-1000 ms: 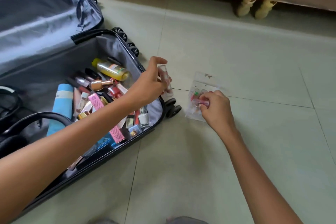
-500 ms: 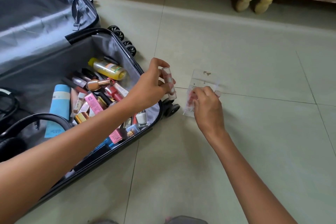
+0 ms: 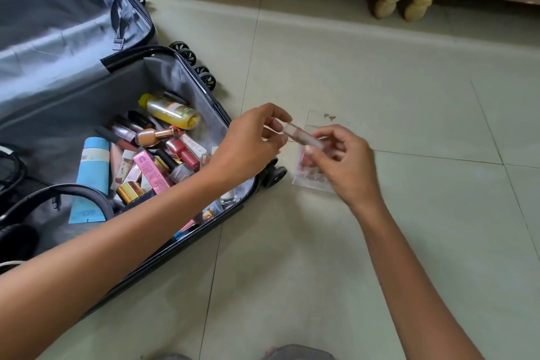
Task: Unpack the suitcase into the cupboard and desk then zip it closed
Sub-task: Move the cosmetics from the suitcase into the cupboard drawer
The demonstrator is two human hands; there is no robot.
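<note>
Right hand point(image 3: 347, 164) has lifted off the clear packet point(image 3: 314, 181) to meet the left hand point(image 3: 251, 145), both pinching one small tube point(image 3: 302, 137).
Hand over low above the floor point(image 3: 380, 242), each grip clamped on an end; release left last.

L forearm: enters from lower left of frame, runs diagonally up to centre. L hand point(image 3: 251, 143): palm down, fingers curled, thumb and fingertips pinched shut on one end of a small tube point(image 3: 302, 136). R forearm: enters from lower right, angled up-left. R hand point(image 3: 346, 162): centre frame, fingers bent, gripping tube's other end; slightly blurred.
</note>
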